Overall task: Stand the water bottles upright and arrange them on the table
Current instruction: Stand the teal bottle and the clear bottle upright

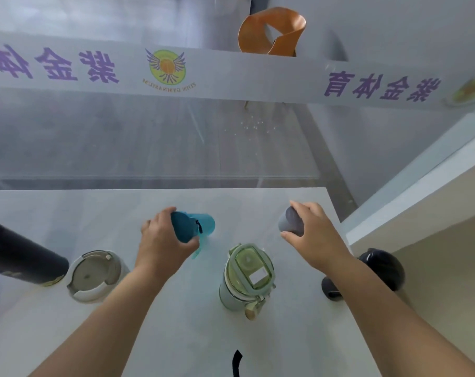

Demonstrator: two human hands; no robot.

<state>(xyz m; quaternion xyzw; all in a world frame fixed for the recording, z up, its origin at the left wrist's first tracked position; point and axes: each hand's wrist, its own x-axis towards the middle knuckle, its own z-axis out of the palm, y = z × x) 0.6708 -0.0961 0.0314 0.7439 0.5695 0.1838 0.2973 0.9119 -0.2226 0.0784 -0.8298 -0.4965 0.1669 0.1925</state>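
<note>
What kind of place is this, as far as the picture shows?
Probably a room in a gymnasium or sports centre. The frosted band on the glass wall bears a winged logo lettered GYMNASIUM, seen mirrored, and several water bottles stand on the white table.

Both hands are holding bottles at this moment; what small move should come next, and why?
Probably tip the translucent blue bottle with the teal cap upright and set it on the white table: the left hand grips it leaning, its base pointing away. The right hand grips a grey cylindrical bottle, whose stance I cannot tell.
</note>
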